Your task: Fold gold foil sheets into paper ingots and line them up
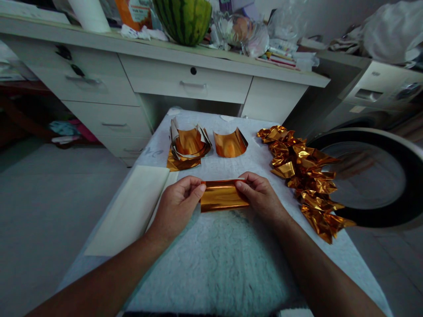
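Observation:
A shiny copper-gold foil sheet (224, 197) is stretched between my two hands over the cloth-covered table. My left hand (178, 204) pinches its upper left corner between thumb and fingers. At the upper right corner, my right hand (261, 196) grips it the same way. The sheet's top edge looks rolled or folded over. Beyond it lie a curled foil piece (230, 144) and, to its left, a stack of curled foil pieces (189, 143). Folded, crumpled gold foil shapes (297, 163) form a long heap on the right.
White paper sheets (128, 211) lie at the table's left. Behind the table (211, 264) stands a white desk (185, 83) bearing a watermelon (183, 20), a paper roll (88, 15) and plastic bags. A washing machine's round door (366, 176) hangs open at the right, beside the foil heap.

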Tool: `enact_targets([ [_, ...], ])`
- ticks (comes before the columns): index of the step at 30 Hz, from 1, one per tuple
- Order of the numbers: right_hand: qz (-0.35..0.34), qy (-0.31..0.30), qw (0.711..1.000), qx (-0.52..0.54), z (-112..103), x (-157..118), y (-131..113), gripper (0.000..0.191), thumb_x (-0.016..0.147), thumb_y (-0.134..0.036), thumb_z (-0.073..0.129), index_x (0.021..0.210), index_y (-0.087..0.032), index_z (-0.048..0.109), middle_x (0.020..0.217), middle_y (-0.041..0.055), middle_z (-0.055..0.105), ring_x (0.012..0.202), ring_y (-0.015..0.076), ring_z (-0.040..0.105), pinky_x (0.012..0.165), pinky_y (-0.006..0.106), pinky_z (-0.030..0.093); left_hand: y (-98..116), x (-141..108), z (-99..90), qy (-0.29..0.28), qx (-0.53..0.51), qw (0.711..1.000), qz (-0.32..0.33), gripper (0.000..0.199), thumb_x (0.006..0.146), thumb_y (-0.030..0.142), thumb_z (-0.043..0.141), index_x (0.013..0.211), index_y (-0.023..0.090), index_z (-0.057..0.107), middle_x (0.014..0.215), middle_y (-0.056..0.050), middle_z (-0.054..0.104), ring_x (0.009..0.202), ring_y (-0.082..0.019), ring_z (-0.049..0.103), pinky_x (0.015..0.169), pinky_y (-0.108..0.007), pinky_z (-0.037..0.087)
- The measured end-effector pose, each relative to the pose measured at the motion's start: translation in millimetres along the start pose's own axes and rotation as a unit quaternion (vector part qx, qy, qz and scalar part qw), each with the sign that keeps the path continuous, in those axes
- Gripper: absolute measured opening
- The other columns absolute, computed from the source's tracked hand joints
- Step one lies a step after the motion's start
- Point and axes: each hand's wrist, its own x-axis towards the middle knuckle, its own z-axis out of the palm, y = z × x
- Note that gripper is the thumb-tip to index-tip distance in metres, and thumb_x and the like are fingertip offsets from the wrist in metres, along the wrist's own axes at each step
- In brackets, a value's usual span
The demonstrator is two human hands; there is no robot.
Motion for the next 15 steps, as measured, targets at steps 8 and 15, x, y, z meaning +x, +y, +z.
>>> enact_targets([
  [8,0.001,-0.001,1.0,0.006,-0.9,0.6,1.1,0.036,0.075,-0.049,0.074,0.076,-0.018,0.056,0.062,-0.0047,0.049,0.054,0.0083,0.041,0.05,0.021,0.028,-1.8,0.7,0.3,0.011,0.013,1.0,0.001,0.018,0.084,0.035,0.062,0.085,0.018,0.063,0.073,0.002,0.061,0.067,-0.013,0.057,0.06,-0.023,0.043],
  [15,0.007,-0.002,1.0,-0.009,-0.4,0.0,-0.4,0.037,0.076,-0.051,0.073,0.075,-0.018,0.055,0.061,-0.0046,0.048,0.054,0.0086,0.041,0.05,0.022,0.029,-5.2,0.7,-0.4,0.008,0.0,1.0,0.006,0.019,0.086,0.038,0.061,0.086,0.019,0.063,0.075,0.001,0.063,0.069,-0.014,0.06,0.061,-0.024,0.045],
])
